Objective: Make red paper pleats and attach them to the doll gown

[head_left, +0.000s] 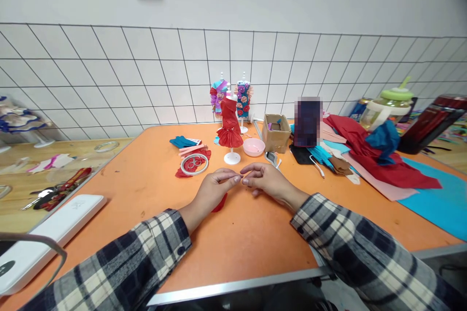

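My left hand (212, 189) and my right hand (265, 181) meet fingertip to fingertip over the orange table (146, 189). Both pinch something tiny between thumb and forefinger that I cannot make out. A scrap of red cloth (220, 202) lies under my left palm. Just beyond the hands stands a small mannequin in a red dress (229, 124) on a white base. Both sleeves are plaid.
A pink bowl (254, 146), a small cardboard box (276, 132), a tape ring on red cloth (194, 163) and two more dressed mannequins (233, 97) sit behind. Red, blue and pink fabric (375, 155) piles at the right. A white case (54, 226) lies at the left edge.
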The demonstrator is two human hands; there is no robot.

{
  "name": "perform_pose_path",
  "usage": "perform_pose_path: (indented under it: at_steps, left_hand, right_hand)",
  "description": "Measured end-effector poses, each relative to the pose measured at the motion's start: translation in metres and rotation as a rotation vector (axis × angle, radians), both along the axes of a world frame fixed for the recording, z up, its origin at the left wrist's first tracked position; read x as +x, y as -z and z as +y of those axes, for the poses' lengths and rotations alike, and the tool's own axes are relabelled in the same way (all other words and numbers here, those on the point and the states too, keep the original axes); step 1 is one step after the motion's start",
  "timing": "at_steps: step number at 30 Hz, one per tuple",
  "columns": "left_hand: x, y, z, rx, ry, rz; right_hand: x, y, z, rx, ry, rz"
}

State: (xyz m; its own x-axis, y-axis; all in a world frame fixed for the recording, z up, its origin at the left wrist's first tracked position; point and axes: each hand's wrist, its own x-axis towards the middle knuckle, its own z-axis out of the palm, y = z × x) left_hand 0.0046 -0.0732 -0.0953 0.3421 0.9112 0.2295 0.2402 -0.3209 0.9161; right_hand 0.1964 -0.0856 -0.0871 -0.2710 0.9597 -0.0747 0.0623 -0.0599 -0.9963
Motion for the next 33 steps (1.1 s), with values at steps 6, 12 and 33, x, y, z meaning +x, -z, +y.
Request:
perform_pose_path:
  at_steps: [6,12,33]
  left_hand:
    - [-0.001,0.001,0.001,-0.022,-0.042,0.011]
    - [-0.001,-0.002,-0.002,-0.053,-0.066,0.062]
    - [-0.001,-0.003,-0.002,0.030,-0.030,0.155]
  right_hand:
    - [0.015,-0.008,0.007,0.159,0.040,-0.136]
    - [0.077,-0.016,0.025,0.485,0.211,-0.857]
    - [0.088,-0.010,0.028,0.485,-0.003,-1.318]
